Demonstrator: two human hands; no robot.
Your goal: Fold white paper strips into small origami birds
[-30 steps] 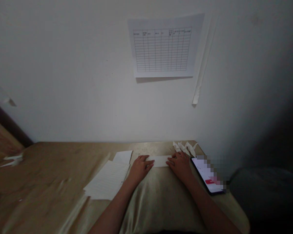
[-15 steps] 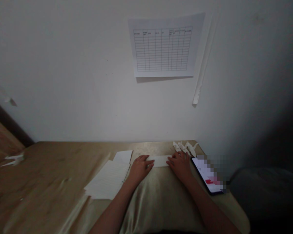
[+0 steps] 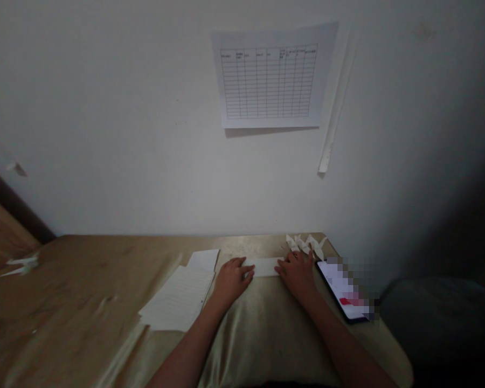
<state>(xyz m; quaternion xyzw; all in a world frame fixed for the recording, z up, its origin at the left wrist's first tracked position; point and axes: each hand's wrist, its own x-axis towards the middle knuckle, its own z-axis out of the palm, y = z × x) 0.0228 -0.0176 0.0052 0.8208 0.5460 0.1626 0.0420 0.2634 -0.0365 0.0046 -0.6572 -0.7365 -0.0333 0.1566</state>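
Note:
A narrow white strip of folded paper (image 3: 265,267) lies flat across the cloth-covered table. My left hand (image 3: 232,277) grips its left end, the index finger near the far edge and the thumb near the close edge. At the opposite end my right hand (image 3: 298,274) holds the strip in much the same way. The fingertips cover both ends of the paper. Just beyond my right hand stand several small white folded paper shapes (image 3: 306,245), partly hidden by its fingers.
Left of my left arm rests a stack of lined paper sheets (image 3: 178,299). A phone (image 3: 341,293) with a lit screen lies right of my right hand. Paper scraps (image 3: 24,263) sit far left. A printed table sheet (image 3: 271,81) hangs on the wall behind.

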